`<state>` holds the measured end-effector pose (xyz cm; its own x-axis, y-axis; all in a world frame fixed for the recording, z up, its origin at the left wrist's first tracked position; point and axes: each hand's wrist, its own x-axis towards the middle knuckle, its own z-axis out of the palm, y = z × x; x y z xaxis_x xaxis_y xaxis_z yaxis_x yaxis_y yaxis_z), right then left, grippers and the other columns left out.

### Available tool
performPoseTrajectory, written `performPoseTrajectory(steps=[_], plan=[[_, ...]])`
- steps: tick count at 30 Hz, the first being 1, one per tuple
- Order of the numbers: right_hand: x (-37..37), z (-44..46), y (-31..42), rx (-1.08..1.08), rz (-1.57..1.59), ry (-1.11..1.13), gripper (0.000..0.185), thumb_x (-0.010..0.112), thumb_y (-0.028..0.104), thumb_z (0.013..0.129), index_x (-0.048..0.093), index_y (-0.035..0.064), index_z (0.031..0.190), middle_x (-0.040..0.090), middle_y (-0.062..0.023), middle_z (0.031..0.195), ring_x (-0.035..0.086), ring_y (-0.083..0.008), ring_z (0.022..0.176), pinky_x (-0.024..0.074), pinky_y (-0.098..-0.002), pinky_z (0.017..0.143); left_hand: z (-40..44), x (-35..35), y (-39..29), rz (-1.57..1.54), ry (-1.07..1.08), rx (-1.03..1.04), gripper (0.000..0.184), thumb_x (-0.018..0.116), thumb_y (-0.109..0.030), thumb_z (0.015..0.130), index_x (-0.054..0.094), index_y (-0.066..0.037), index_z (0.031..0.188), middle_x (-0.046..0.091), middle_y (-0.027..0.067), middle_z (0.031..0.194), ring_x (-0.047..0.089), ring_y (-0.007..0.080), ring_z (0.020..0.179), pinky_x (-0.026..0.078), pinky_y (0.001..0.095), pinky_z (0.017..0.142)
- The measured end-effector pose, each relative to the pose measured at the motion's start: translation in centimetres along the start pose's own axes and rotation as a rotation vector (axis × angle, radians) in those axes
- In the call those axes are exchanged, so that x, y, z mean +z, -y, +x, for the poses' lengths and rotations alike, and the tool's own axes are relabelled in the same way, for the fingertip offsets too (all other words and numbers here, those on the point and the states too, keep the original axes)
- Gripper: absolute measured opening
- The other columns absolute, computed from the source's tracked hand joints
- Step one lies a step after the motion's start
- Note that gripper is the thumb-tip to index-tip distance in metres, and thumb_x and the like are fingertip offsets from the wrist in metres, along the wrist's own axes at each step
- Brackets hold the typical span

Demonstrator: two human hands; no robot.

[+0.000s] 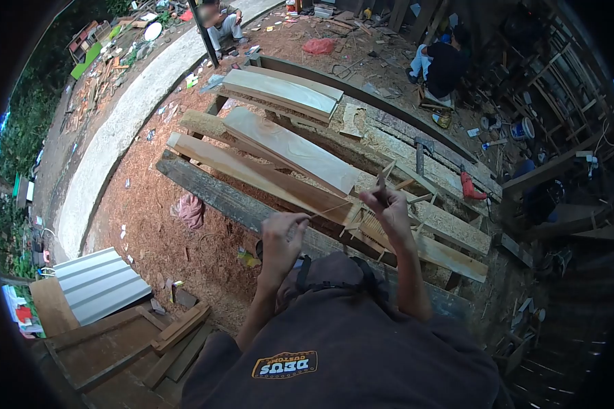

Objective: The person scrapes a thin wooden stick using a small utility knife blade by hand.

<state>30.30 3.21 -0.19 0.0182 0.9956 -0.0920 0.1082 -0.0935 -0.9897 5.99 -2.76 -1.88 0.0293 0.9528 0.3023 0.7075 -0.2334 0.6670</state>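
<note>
My left hand (282, 242) is closed in a pinch, with a thin pale strip (331, 209) running from its fingertips towards my right hand. I cannot tell whether the strip is wood or cord. My right hand (391, 213) is raised over the bench, its fingers closed around a small, dark, narrow piece (382, 180) whose kind is unclear. Just below and between the hands lies a small slatted wooden frame (370, 228), with several thin sticks around it. Long planks (293, 150) lie on the wooden bench (218, 194) beyond my hands.
A hammer (420, 157) and a red power drill (468, 184) lie on the bench's right side. Wood shavings (150, 218) cover the ground. One person (443, 65) crouches at the far right, another (223, 27) sits at the far left. Corrugated sheet (102, 283) lies at lower left.
</note>
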Motion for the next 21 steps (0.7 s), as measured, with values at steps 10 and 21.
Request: performPoseTrajectory(steps=[10,21], plan=[[8.7,-5.8,-3.3,0.275,0.631,-0.164,0.017,0.069,0.023,0.093,0.066,0.0065,0.094,0.036,0.0064,0.051,0.026,-0.0053,0.041,0.0191,-0.0266,0.042,-2.3,-1.0,-1.5,-0.309,-0.405,-0.154,0.020,0.066,-0.011,0.089,0.065,-0.005,0.107,0.058,0.0082,0.110,0.051,0.0223,0.109,0.039,0.0385,0.096],[15.2,-7.3,-2.9,0.431,0.655,-0.019,0.021,0.070,0.028,0.091,0.059,0.0112,0.097,0.035,0.0060,0.054,0.032,-0.0060,0.041,0.0217,-0.0259,0.041,-1.8,-1.8,1.4,-0.999,-0.323,-0.489,0.021,0.046,-0.016,0.103,0.058,0.001,0.107,0.067,0.0098,0.102,0.064,0.0147,0.093,0.050,0.0289,0.085]])
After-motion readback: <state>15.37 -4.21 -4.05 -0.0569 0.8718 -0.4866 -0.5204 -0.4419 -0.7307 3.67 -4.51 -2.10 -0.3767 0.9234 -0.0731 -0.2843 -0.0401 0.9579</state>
